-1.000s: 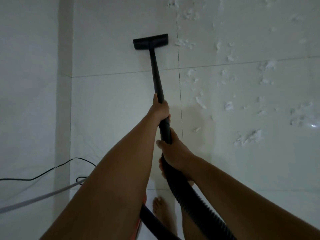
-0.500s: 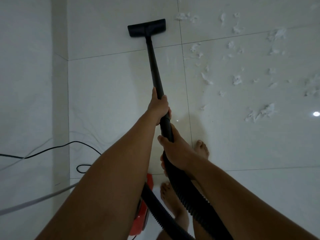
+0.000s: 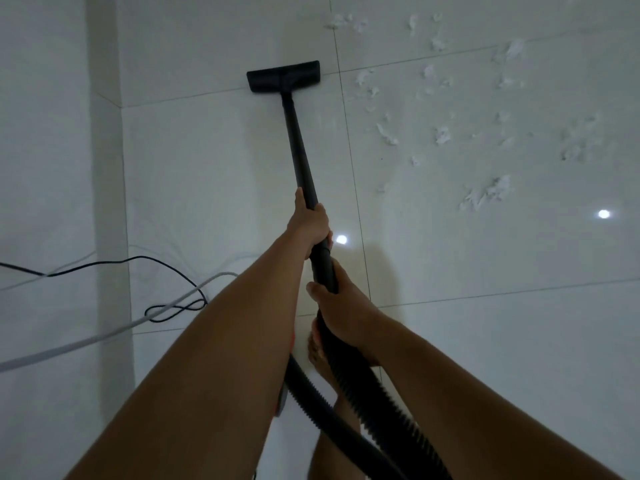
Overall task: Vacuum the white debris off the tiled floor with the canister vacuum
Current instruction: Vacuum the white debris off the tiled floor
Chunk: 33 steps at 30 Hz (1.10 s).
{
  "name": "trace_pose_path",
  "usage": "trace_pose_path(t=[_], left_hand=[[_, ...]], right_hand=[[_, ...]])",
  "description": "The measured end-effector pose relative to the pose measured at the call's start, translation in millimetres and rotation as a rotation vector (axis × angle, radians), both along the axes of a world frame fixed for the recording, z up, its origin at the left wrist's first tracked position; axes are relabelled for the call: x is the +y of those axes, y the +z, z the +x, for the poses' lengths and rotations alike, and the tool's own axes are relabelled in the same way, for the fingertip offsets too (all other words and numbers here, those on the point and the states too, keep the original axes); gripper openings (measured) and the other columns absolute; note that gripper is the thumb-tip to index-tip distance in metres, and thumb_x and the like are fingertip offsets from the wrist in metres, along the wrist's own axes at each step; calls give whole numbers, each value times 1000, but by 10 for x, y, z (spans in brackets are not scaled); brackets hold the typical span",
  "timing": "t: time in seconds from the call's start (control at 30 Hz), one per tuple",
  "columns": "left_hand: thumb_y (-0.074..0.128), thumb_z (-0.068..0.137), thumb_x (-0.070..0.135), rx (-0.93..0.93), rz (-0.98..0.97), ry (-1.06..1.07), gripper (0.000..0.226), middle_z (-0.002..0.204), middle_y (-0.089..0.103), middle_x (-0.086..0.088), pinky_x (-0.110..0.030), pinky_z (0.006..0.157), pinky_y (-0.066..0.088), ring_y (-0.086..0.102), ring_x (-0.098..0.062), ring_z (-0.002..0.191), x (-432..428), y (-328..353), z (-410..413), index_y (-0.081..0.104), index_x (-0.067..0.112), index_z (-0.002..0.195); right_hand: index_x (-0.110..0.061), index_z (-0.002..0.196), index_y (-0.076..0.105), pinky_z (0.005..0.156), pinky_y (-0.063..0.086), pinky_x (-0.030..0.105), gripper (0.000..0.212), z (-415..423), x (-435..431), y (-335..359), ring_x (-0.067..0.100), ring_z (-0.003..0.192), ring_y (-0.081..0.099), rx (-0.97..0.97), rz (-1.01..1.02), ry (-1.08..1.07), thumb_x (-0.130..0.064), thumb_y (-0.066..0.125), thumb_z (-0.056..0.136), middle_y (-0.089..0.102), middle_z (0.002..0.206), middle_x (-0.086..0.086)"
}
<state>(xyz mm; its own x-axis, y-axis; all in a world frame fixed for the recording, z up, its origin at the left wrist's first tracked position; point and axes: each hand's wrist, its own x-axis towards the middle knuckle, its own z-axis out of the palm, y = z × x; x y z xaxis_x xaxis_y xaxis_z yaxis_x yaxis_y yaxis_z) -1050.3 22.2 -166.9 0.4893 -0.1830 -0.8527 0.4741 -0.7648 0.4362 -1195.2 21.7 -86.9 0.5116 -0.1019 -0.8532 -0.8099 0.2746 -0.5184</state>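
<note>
Glossy white tiled floor (image 3: 207, 168), dim light, two lamp glints on it. Left hand (image 3: 308, 223) wrapped round thin black vacuum wand (image 3: 299, 147), nearer the nozzle end; right hand (image 3: 341, 306) gripping same wand further back, right where black ribbed hose (image 3: 381, 393) joins. Hose running back between forearms to bottom edge. Flat black floor nozzle (image 3: 283, 76) down on a tile joint, just left of scattered white fluffy debris (image 3: 443, 135), apart from nearest bits. Sliver of red canister body (image 3: 280, 403) behind left forearm. Bare foot (image 3: 317, 355) below right hand. Thin black cable (image 3: 152, 263) and grey cable (image 3: 104, 336) lying at left.
</note>
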Motion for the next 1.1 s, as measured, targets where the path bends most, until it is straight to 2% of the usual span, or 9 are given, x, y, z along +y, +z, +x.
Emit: trace_pose_path(t=[0.13, 0.3, 0.47, 0.53, 0.6, 0.7, 0.83, 1.0, 1.1], left_hand=[[34, 110, 32, 14, 8, 14, 65, 71, 57, -9, -30, 49, 50, 53, -14, 46, 122, 89, -372, -8, 46, 159], [34, 110, 31, 46, 17, 44, 66, 71, 56, -9, -29, 45, 50, 52, -14, 48, 239, 228, -940, -7, 48, 159], [34, 110, 30, 70, 31, 21, 67, 74, 58, -10, -32, 54, 54, 53, -14, 51, 465, 341, -1545, -9, 47, 158], [34, 110, 30, 82, 33, 28, 67, 71, 57, -9, -32, 55, 53, 53, -14, 51, 560, 395, -1771, -10, 47, 158], [35, 110, 29, 98, 30, 51, 68, 70, 56, -9, -32, 53, 52, 52, -14, 51, 654, 462, -2001, -10, 48, 158], [35, 110, 28, 115, 30, 76, 68, 74, 54, -10, -31, 52, 52, 51, -15, 54, 810, 574, -2333, -9, 48, 158], [35, 110, 26, 134, 56, 85, 68, 76, 54, -10, -28, 49, 52, 51, -14, 55, 978, 692, -2715, -7, 48, 158], [35, 111, 27, 142, 74, 87, 67, 75, 53, -10, -17, 35, 46, 50, -13, 56, 1123, 896, -2948, -7, 47, 159], [35, 111, 26, 139, 89, 62, 68, 74, 53, -11, -17, 33, 45, 49, -14, 54, 1168, 1007, -3019, -8, 46, 159]], right_hand=[[-43, 160, 16, 71, 57, 42, 61, -356, 117, 119, 16, 59, 59, 19, 54, -28, -30, 46, 109, 63, 87, 8], [-44, 157, 20, 71, 59, 46, 59, -914, 206, 273, 22, 62, 60, 35, 132, -78, -25, 47, 109, 62, 85, 14], [-44, 158, 16, 46, 53, 26, 59, -1495, 413, 445, 12, 46, 59, 61, 114, -60, -28, 45, 110, 66, 90, 15], [-38, 159, 19, 46, 52, 23, 56, -1719, 496, 493, 10, 51, 60, 60, 71, -26, -29, 44, 110, 68, 96, 13], [-36, 158, 23, 53, 53, 26, 54, -1944, 590, 525, 13, 58, 60, 58, 66, -12, -29, 44, 109, 68, 104, 14], [-35, 156, 23, 58, 56, 32, 52, -2276, 730, 647, 15, 56, 60, 65, 113, -18, -28, 44, 109, 65, 94, 12], [-44, 153, 22, 44, 55, 27, 52, -2662, 882, 849, 15, 43, 56, 85, 236, -118, -25, 43, 110, 59, 76, 15], [-44, 153, 24, 42, 54, 28, 54, -2855, 1067, 979, 16, 41, 57, 126, 244, -166, -22, 46, 109, 60, 78, 17], [-39, 146, 31, 42, 54, 30, 45, -2878, 1146, 1076, 19, 41, 57, 136, 257, -195, -20, 46, 107, 59, 76, 18]])
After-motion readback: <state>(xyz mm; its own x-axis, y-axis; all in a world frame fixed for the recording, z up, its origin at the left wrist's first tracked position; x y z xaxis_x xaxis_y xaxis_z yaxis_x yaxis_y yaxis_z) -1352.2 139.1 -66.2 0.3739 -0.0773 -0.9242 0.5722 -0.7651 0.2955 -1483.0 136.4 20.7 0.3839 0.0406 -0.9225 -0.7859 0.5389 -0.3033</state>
